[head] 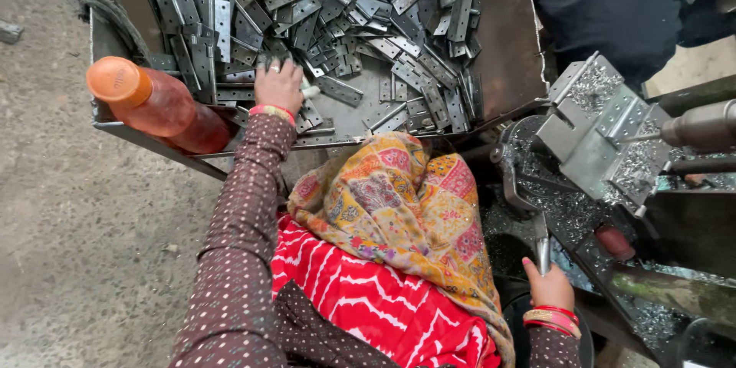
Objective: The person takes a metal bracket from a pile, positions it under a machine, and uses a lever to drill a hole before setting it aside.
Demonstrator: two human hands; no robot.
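Observation:
My left hand [279,86] reaches forward into a metal tray [502,54] heaped with several flat grey metal plates [360,23]; its fingers press down onto the plates at the tray's near edge, closing around one or two of them. My right hand [549,285] is low at the right and grips a thin metal lever [542,249] beside a machine fixture [598,134] covered in metal shavings. A patterned scarf and red cloth on my lap fill the space between my arms.
An orange plastic bottle [157,103] lies on the tray's near left corner. A steel spindle [701,126] points at the fixture from the right. Metal shavings [644,314] cover the machine bed. A person in dark clothing [613,8] is at the top right. Concrete floor lies to the left.

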